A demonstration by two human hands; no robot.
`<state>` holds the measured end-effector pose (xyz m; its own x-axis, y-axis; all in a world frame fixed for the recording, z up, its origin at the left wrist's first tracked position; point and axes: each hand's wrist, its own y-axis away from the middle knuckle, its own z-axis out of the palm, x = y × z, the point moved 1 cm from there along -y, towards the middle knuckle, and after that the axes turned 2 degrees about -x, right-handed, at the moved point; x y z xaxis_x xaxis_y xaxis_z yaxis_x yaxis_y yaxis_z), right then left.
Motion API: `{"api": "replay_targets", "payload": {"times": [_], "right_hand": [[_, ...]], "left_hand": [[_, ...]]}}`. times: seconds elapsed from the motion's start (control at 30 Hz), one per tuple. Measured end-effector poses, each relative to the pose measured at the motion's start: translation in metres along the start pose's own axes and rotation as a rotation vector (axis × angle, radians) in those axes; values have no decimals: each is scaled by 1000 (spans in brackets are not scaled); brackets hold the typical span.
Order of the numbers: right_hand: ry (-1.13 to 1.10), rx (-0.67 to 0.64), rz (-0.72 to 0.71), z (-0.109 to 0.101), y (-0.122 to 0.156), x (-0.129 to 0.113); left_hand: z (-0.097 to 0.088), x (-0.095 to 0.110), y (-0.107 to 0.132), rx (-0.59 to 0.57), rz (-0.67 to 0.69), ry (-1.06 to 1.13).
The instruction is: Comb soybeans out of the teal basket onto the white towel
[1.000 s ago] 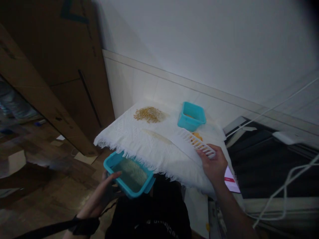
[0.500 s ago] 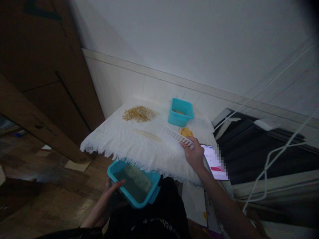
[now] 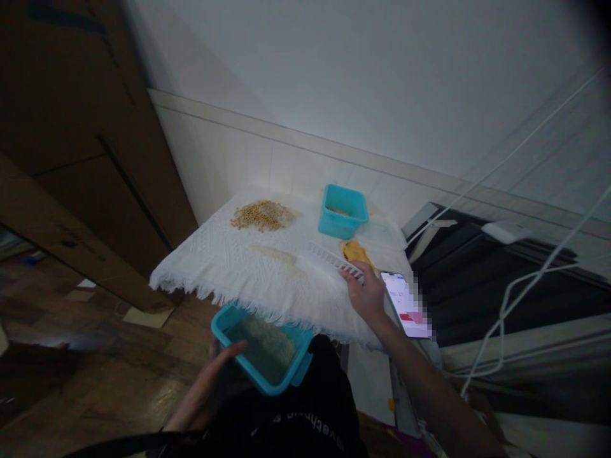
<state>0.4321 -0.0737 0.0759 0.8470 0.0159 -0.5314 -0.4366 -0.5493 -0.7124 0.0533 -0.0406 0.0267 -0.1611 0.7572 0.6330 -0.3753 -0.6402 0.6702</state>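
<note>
Two hands worked apart: the left hand (image 3: 210,388) gripped a teal tub (image 3: 221,326) below the fringe of the white cloth (image 3: 224,261); the right hand (image 3: 365,296) clasped a white comb (image 3: 329,257) lying on it.

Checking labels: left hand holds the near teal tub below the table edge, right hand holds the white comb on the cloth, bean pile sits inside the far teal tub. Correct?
Not quite. The head view shows the bean pile lying loose on the white cloth, left of the far teal tub, not in it. The rest is right: left hand on the near teal tub, right hand on the white comb.
</note>
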Motion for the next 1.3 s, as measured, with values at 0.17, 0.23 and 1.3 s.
{"api": "replay_targets", "payload": {"times": [0.17, 0.23, 1.3], "right_hand": [[41, -38, -115, -3, 20, -12], [55, -52, -168, -6, 30, -20], [-81, -93, -483, 22, 19, -55]], "left_hand": [[0, -1, -2, 8, 12, 17], [2, -1, -1, 2, 8, 7], [10, 12, 15, -12, 24, 12]]}}
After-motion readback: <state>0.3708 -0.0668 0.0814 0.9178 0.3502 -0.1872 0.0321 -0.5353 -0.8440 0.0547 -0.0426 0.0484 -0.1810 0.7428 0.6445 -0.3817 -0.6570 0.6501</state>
